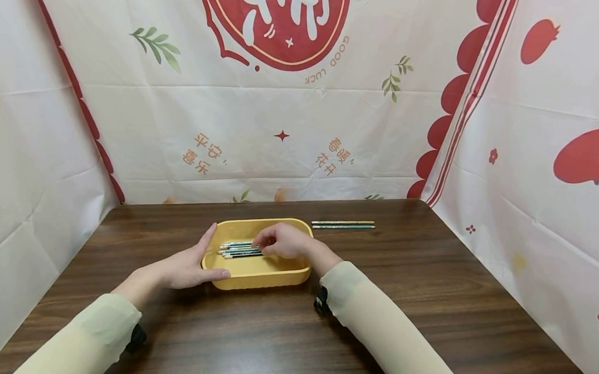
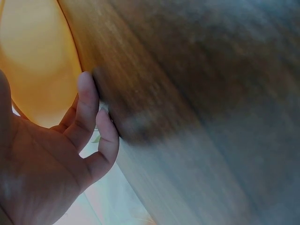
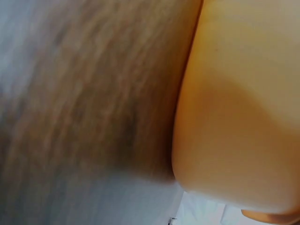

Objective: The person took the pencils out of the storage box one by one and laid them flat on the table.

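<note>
A yellow rectangular basket (image 1: 255, 282) with rounded corners sits on the table. Inside it lies a bunch of pencils (image 1: 236, 250), several of them side by side, their left ends showing. My left hand (image 1: 188, 264) grips the basket's left end, thumb over the near rim and fingers along the outside; the left wrist view shows those fingers (image 2: 86, 103) bent against the wall. Reaching in over the right side, my right hand (image 1: 287, 242) pinches at the pencils' right part with curled fingers, which hide the far ends. The right wrist view shows the basket wall (image 3: 234, 140) but not the fingers.
Two more pencils (image 1: 343, 227) lie parallel on the wooden table (image 1: 425, 304), just beyond the basket's right far corner. A printed white cloth (image 1: 282, 114) hangs behind the table and along both sides.
</note>
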